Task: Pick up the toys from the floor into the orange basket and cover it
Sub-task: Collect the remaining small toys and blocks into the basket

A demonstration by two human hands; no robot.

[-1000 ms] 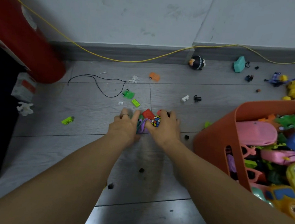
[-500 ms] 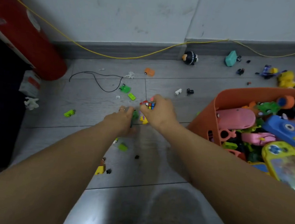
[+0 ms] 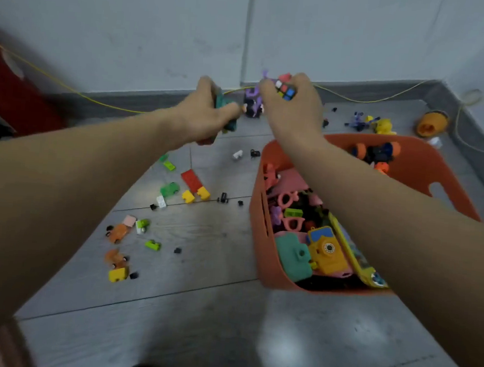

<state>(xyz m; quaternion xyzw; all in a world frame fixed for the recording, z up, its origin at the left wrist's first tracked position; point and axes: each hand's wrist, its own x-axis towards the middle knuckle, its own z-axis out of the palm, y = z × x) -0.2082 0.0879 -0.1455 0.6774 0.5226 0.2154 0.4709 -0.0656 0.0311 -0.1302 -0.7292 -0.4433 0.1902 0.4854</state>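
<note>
Floor point(image 3: 223, 326) is grey planks with toys strewn from 9 to 12 o'clock of the basket point(image 3: 260, 228). Basket sits at 3 o'clock of frame, open-topped and packed, close enough for short drops; no lid visible. Both hands are raised near 12 o'clock, above the basket's far-left corner, likely carrying a batch over for release. Left hand point(image 3: 203, 113) is curled round teal blocks point(image 3: 226, 109). Right hand point(image 3: 293, 106) clutches a cube point(image 3: 285, 89) plus a purple toy point(image 3: 255, 96). Red plate point(image 3: 192, 179) and yellow bricks point(image 3: 195, 195) lie at basket's 9 o'clock, not yet collected.
</note>
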